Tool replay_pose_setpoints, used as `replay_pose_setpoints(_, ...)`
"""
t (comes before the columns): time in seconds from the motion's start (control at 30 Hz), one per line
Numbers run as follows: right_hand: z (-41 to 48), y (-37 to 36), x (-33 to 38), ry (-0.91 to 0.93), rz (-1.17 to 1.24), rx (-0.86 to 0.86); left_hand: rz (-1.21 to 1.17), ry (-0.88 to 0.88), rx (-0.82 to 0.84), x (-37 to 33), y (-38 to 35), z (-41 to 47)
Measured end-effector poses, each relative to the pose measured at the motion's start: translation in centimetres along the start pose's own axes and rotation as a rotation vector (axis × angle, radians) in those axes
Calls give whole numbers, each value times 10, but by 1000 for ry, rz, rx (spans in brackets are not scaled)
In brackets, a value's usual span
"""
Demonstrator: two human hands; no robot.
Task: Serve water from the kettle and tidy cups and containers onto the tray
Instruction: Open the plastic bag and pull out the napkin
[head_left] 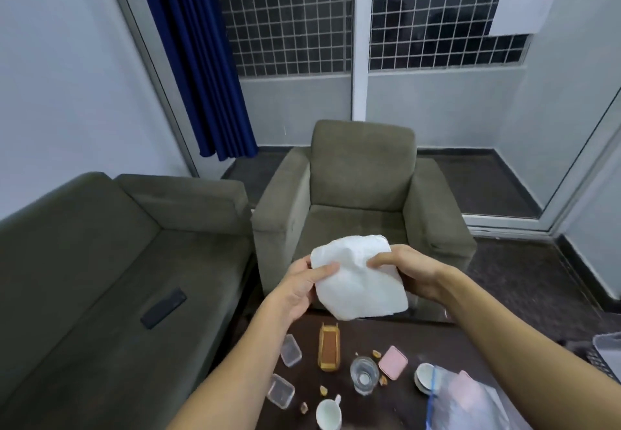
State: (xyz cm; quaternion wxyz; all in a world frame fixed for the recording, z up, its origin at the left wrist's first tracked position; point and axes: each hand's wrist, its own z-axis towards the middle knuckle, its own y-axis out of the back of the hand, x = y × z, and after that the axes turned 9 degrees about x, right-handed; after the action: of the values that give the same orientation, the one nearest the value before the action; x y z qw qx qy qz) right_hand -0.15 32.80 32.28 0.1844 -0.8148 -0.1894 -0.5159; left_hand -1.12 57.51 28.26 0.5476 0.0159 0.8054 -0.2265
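Nearest, by the near edge of a dark tabletop (pixel 379 332), a white cup (pixel 328 414) stands upright. Left of it lie two small clear containers (pixel 280 395), one behind the other. Mid-table sit a tan oblong box (pixel 330 350), its long axis running near to far, a clear glass bowl (pixel 364 374) and a pink-lidded container (pixel 393 362). Toward the right edge, stacked white cups (pixel 424 379) sit partly under a clear plastic bag (pixel 470 402). A grey slatted thing (pixel 605 350) at the far right may be the tray, but too little shows to tell. No kettle is in view.

Above the table's far edge, the left hand (pixel 302 281) and right hand (pixel 410 271) each pinch a white cloth (pixel 359 276), holding it up between them. The cups and containers lie below the hands and nearer the viewer. The left hand is nearer the clear containers, the right nearer the pink one and the stacked cups.

Beyond stand an olive armchair (pixel 363 194), a sofa (pixel 100 261) at left and a blue curtain (pixel 201 60). No writing or brand can be read.
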Motion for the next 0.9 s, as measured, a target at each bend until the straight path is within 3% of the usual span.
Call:
replay_pose_setpoints(0.2,24,-35,-4,-72,-60,8,54,-143,-118,-27,40,1)
replay_pose_setpoints(0.33,27,-44,-8,-47,-231,-146,158,-93,-86,-30,54,0)
replay_pose_setpoints(0.6,16,-35,11,149,-545,-221,204,-37,57,-51,69,0)
replay_pose_setpoints(0.73,21,-29,23,268,-629,-263,429,-50,37,-66,70,-1)
replay_pose_setpoints(0.8,23,-28,26,325,-631,-256,503,-79,16,-69,70,0)
replay_pose_setpoints(0.9,26,-26,29,392,-510,-242,418,-115,5,-73,72,0)
